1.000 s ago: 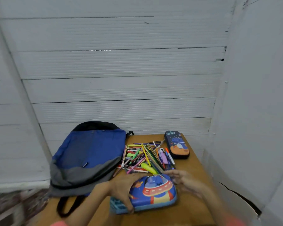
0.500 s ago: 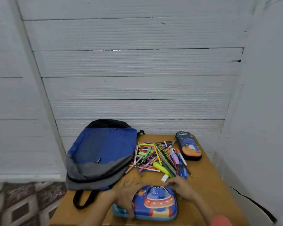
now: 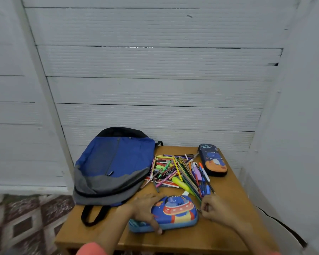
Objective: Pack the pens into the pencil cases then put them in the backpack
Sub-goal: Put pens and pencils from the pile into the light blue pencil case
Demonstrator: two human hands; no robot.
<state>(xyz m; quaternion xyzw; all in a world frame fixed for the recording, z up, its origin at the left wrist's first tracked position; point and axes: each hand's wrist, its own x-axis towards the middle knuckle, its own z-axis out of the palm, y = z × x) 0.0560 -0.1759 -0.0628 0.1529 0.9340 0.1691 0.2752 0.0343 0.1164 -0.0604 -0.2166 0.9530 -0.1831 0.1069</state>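
Observation:
A blue pencil case with a UFO picture lies closed near the table's front edge. My left hand grips its left end, thumb on the front side. My right hand pinches the zip pull at the case's right end. A pile of coloured pens and pencils lies behind the case. A second, dark blue pencil case lies closed at the back right. The blue and grey backpack lies flat on the table's left side.
The small wooden table stands against a white panelled wall, with another white wall close on the right. The backpack's black strap lies towards the front left corner. Patterned floor tiles show at the left.
The view has shifted. My right hand has moved from the top edge of the UFO case to its right end, where it now pinches the zip pull. My left hand still holds the left end.

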